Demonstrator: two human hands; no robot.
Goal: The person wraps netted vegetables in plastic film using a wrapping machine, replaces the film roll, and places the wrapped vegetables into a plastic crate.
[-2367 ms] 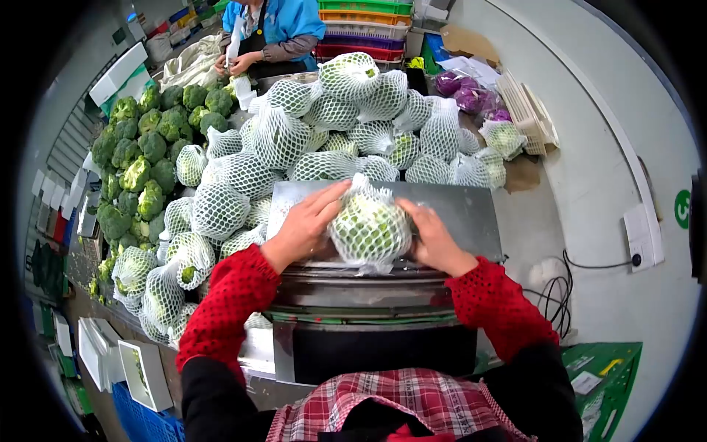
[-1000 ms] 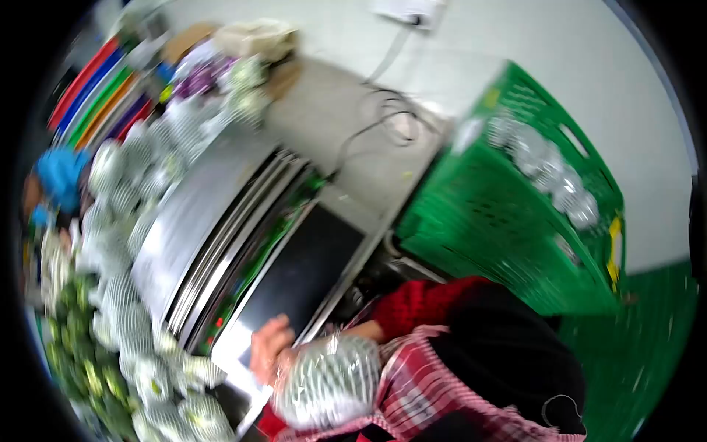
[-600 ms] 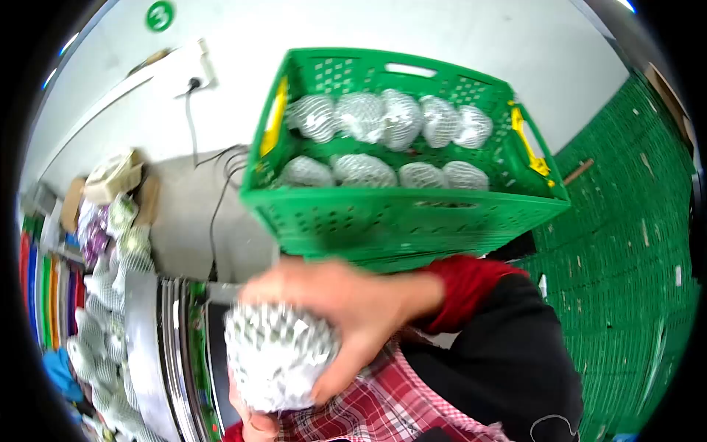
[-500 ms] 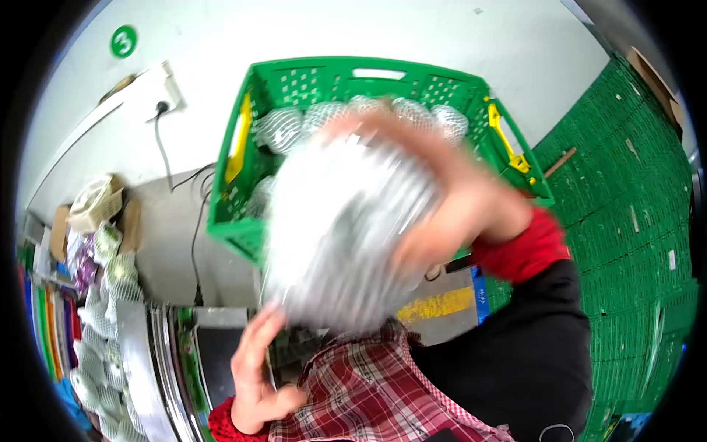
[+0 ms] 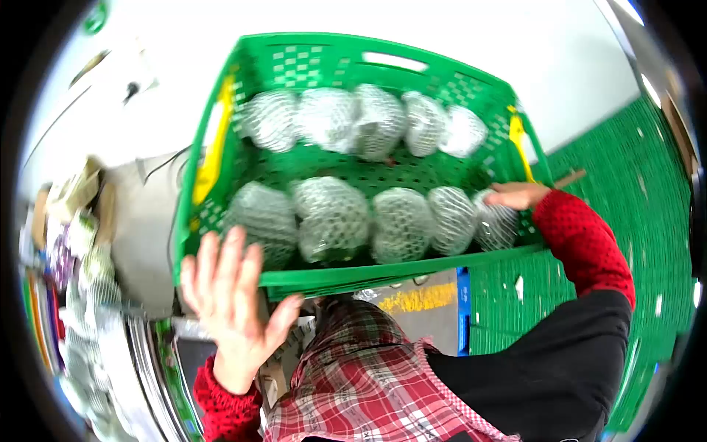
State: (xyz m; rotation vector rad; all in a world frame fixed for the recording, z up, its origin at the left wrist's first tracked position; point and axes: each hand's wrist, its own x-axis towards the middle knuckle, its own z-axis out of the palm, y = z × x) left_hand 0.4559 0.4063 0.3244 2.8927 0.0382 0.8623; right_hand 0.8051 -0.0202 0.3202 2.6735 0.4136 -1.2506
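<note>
Inside a green crate (image 5: 339, 276) lie two rows of vegetables in white foam net and clear wrap. My right hand (image 5: 519, 195) is at the right end of the near row, its fingers closed over the top of the last netted vegetable (image 5: 498, 223). My left hand (image 5: 234, 295) is empty with fingers spread, in front of the crate's near left corner. Beside it in the near row sits a netted vegetable (image 5: 263, 221). The far row, with a netted vegetable (image 5: 379, 121) in its middle, stands along the back wall.
At the lower left are a metal work surface (image 5: 118, 346) and a heap of netted vegetables (image 5: 77, 331). Green perforated panels (image 5: 589, 243) extend on the right. A white wall (image 5: 530, 44) rises behind the crate. A yellow floor stripe (image 5: 420, 298) shows below it.
The wrapped vegetable went from my hands into the crate, at the near row's right end. My right hand moved right and down with it; my left hand rose toward the rim.
</note>
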